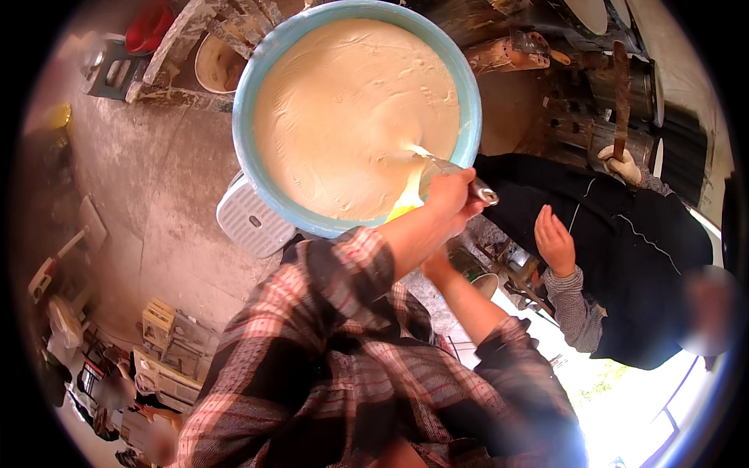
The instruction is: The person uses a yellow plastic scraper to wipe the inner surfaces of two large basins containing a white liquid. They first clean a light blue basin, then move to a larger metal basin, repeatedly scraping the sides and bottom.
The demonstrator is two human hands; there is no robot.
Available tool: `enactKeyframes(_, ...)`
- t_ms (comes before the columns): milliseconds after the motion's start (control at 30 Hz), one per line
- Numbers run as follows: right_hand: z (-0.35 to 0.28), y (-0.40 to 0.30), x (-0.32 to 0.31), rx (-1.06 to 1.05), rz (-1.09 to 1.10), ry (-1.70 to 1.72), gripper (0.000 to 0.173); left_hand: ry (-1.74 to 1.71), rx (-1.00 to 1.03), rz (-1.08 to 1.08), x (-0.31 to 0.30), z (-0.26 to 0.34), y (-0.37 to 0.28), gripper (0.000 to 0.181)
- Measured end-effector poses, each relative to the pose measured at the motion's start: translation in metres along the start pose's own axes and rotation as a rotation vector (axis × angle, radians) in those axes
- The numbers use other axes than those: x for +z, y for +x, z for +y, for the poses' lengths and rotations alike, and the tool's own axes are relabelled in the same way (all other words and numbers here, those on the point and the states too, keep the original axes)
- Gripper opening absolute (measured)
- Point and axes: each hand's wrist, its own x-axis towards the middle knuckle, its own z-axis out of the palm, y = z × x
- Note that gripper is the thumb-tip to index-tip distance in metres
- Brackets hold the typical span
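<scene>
A large blue tub [247, 117] in front of me holds a smooth, pale dough-like mass [357, 111] that fills most of its width. My left hand [450, 199] is closed around the metal handle of a tool [487, 194] at the tub's near right rim. The tool's far end reaches down to the pale mass; its exact kind is unclear. Beside my left wrist, a bright yellow and whitish thing [406, 205] shows at the rim, its form washed out. My right hand [435, 263] lies beneath my left forearm, its fingers mostly hidden.
At right, a person in black [632, 245] holds a wooden stick [621, 93] with a gloved hand; the other hand [555, 240] is bare. A grey ribbed plastic piece [251, 219] juts out beside the tub. A white bucket [213, 67] stands behind it, and wooden crates [158, 322] lie lower left.
</scene>
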Motion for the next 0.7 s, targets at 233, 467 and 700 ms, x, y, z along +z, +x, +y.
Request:
enactKeyframes(233,0.06,0.0,-0.019,0.057,-0.068,-0.047,0.035,0.22,0.007,0.048,0.024,-0.052,0.066,0.016)
enactKeyframes(467,0.08,0.007,-0.042,0.083,-0.127,-0.112,0.031,0.399,-0.062,-0.037,0.01,-0.08,0.083,0.018)
enactKeyframes(700,0.081,0.019,-0.038,0.056,-0.182,-0.176,0.027,0.741,-0.146,-0.23,-0.045,-0.037,0.017,0.021)
